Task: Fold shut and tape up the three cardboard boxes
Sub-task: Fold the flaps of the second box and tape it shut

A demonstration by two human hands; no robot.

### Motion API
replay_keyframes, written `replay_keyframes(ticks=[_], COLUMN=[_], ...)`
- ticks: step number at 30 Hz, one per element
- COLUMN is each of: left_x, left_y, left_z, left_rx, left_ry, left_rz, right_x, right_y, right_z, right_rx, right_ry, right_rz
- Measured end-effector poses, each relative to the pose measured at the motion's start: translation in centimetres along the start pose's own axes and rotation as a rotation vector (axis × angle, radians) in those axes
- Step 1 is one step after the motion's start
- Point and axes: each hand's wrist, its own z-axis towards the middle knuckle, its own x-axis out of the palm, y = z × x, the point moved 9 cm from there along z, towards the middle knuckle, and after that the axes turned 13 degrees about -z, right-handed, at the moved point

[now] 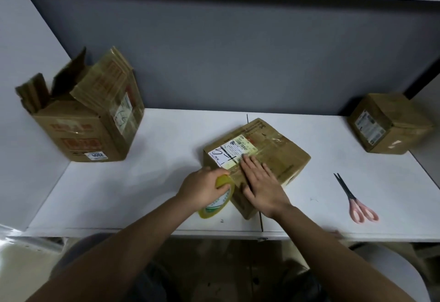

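Left hand (pixel 202 188) is gripping the tape roll (pixel 217 198), fingers curled over its rim, at the near-left edge of the middle box (pixel 273 156). Right hand (pixel 262 182) is lying flat on that box's closed top, fingers straight and together (pressing beside the shipping label (pixel 232 153)). Left box (pixel 83 123) is standing at the table's (pixel 154 159) far left, flaps up. Right box (pixel 388 123) is sitting closed, far right. Scissors (pixel 354 200) are lying right of the middle box, well apart.
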Motion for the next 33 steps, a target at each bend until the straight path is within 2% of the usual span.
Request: replay_keyframes(ticks=[2, 4, 6, 7, 10, 12, 17, 20, 24, 28, 33], left_x=[-0.3, -0.3, -0.2, -0.2, -0.7, -0.9, 0.1, 0.3, 1.2, 1.1, 1.7], left_y=[0.8, 1.7, 1.8, 1.7, 0.4, -0.5, 2.1, 2.9, 3.2, 3.7, 3.8], left_z=[-0.4, -1.4, -2.5, -2.9, -2.8, -2.1, -3.4, -4.2, -4.3, -4.8, -5.4], left_rx=[-0.058, -0.1, -0.093, -0.076, 0.049, 0.09, -0.015, -0.055, -0.067, -0.099, -0.161], left_ry=[0.006, 0.029, 0.045, 0.041, -0.024, -0.028, 0.094, 0.048, 0.022, -0.021, -0.023], left_rz=[-0.146, -0.406, -0.553, -0.541, -0.236, -0.136, 0.166, 0.13, 0.135, 0.058, -0.21], right_x=[0.3, 0.5, 0.5, 0.6, 0.9, 1.0, 0.9, 0.5, -0.4, 0.7, 1.9], right_y=[0.0, 0.0, 0.0, 0.0, -0.1, -0.1, -0.2, -0.3, 0.1, 1.3, 0.9], right_z=[-0.1, -0.1, 0.0, 0.1, 0.2, 0.2, 0.2, 0.4, 1.5, 1.7, 3.1], right_rx=[0.006, -0.004, -0.006, -0.005, -0.002, -0.002, -0.009, 0.013, 0.207, 0.283, 0.275], right_ry=[-0.004, -0.003, 0.001, 0.003, 0.01, 0.014, 0.019, -0.001, -0.066, -0.051, 0.03], right_rz=[-0.045, -0.063, -0.077, -0.078, -0.076, -0.068, -0.06, 0.011, 0.172, -0.03, -0.068])
